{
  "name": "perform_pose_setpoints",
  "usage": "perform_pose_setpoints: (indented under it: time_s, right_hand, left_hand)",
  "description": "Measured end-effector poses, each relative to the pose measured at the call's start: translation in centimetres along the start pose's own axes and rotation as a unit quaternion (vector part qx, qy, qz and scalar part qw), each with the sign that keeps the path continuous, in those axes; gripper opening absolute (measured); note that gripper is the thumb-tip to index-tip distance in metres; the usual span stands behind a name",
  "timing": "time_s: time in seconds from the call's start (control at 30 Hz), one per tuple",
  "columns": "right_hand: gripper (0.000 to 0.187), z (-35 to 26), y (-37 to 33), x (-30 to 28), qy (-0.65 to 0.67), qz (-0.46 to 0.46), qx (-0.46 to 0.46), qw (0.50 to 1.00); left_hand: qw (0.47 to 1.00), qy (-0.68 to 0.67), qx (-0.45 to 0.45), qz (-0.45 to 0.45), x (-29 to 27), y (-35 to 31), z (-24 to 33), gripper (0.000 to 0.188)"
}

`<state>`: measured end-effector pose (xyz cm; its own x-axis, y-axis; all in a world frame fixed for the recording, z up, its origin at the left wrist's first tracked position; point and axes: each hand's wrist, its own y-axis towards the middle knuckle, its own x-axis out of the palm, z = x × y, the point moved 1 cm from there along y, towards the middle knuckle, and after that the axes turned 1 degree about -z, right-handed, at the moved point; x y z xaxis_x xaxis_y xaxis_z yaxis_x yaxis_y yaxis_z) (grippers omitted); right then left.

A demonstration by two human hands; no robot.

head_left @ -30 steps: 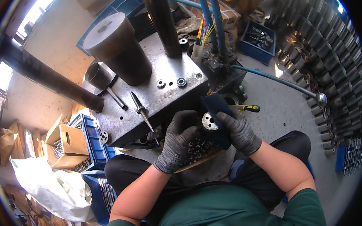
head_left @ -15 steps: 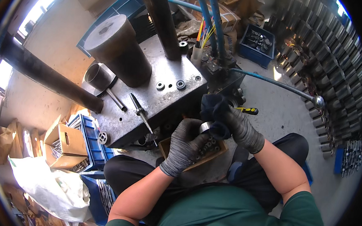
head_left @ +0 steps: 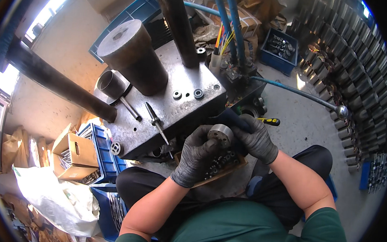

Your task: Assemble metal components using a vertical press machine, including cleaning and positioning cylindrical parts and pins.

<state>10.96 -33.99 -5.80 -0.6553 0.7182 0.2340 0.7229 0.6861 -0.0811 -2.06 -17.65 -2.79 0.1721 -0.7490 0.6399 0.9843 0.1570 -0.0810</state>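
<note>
The left grip (head_left: 196,153) is pinching a disc (head_left: 222,135), with the thumb near the face with holes and the fingers bent round the left side. The disc sits at the tips of that grip, tilted so its shiny rim and that face both show. It looks like hard metal, so I think it is a bit heavy and very stiff. It should not squash, bend or break easily. The smooth rim could be slippery, but the grey gloves (head_left: 185,174) should help. A good place to hold it is across the rim, which leaves the face free. The right grip (head_left: 259,141) is squeezing a dark cloth (head_left: 231,118), just right of the disc. The cloth looks soft, light and floppy, so pinching a fold should do. I cannot tell if it touches the disc. Below both grips is a wooden box (head_left: 225,175) of small metal parts (head_left: 217,166). Past the left grip is the desk (head_left: 177,114) with a pin (head_left: 156,123) on it.
</note>
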Motion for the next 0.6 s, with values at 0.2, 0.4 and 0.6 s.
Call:
perform_pose_setpoints:
  time_s: [0.2, 0.4, 0.6]
  right_hand:
    - [0.033, 0.2, 3.8, -4.4, -0.460, 0.107, -0.272, 0.839]
    - [0.058, 1.7, 5.1, -7.4, -0.728, 0.028, -0.086, 0.680]
    - [0.047, -0.2, 4.4, -3.8, -0.641, -0.096, -0.079, 0.757]
  left_hand:
    - [0.996, 0.077, 0.046, 0.023, 0.1, -0.8, 2.7, 0.052]
    - [0.992, 0.054, 0.075, 0.080, -2.5, -1.4, 3.0, 0.046]
    - [0.967, 0.133, 0.135, 0.170, -4.5, -3.6, 8.9, 0.041]
